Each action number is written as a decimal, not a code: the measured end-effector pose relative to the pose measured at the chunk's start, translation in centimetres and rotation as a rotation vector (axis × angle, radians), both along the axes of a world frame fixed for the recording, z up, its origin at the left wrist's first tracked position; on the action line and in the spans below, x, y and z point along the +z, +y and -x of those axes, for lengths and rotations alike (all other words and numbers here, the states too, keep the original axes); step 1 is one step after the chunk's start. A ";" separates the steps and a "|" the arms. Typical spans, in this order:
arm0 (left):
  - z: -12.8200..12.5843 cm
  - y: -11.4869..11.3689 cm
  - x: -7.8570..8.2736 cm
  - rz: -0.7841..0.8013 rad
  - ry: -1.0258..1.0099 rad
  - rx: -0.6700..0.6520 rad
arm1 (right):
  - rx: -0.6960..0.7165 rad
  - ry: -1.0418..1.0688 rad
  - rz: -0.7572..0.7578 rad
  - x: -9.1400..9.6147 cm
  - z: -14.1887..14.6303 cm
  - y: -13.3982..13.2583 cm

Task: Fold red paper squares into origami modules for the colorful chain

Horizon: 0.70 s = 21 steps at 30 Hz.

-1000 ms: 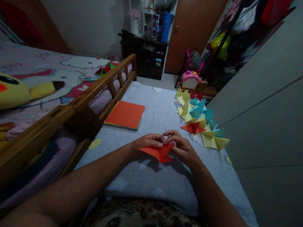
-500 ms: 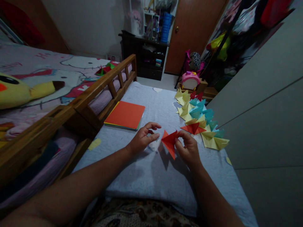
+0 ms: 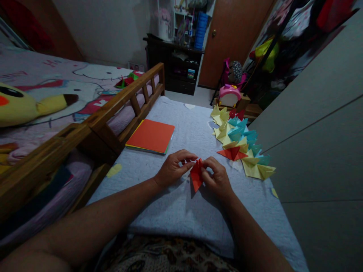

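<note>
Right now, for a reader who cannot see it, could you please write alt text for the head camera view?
Both hands pinch a folded red paper piece above a grey-blue mattress, the left hand and right hand meeting at its top. To the right lies a row of folded yellow, teal and red pieces; a stack of paper squares lies beside a wooden bed rail.

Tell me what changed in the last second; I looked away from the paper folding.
The left hand, which had let go of the red folded paper half a second ago, has come back and pinches its top again together with the right hand. The paper, flat a second ago, now stands upright, point down. The paper stack and the row of folded pieces have not moved.
</note>
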State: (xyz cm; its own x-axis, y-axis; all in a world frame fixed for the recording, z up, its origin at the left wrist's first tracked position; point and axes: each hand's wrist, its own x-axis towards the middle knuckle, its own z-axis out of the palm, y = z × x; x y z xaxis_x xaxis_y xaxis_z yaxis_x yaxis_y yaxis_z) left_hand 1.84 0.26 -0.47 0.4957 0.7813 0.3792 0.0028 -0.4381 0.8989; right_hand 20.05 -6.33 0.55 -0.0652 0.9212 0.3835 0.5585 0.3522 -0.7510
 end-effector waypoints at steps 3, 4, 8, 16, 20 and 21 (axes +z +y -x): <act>0.0 0.0 0.2 -0.012 0.018 0.015 | 0.002 -0.008 0.012 0.0 0.0 0.0; 0.0 0.0 0.3 -0.015 0.020 0.018 | 0.004 -0.007 0.013 0.0 0.0 0.0; 0.0 0.0 0.2 -0.038 0.032 0.026 | 0.017 0.007 0.024 -0.1 0.2 0.0; 0.1 -0.1 0.3 -0.045 0.066 0.017 | 0.030 0.060 0.070 -0.5 0.5 0.2; 0.3 0.0 0.4 -0.123 0.060 -0.014 | 0.022 0.045 0.085 -0.7 0.4 0.2; 0.3 0.1 0.4 -0.141 0.063 -0.021 | 0.021 0.044 0.083 -0.7 0.4 0.2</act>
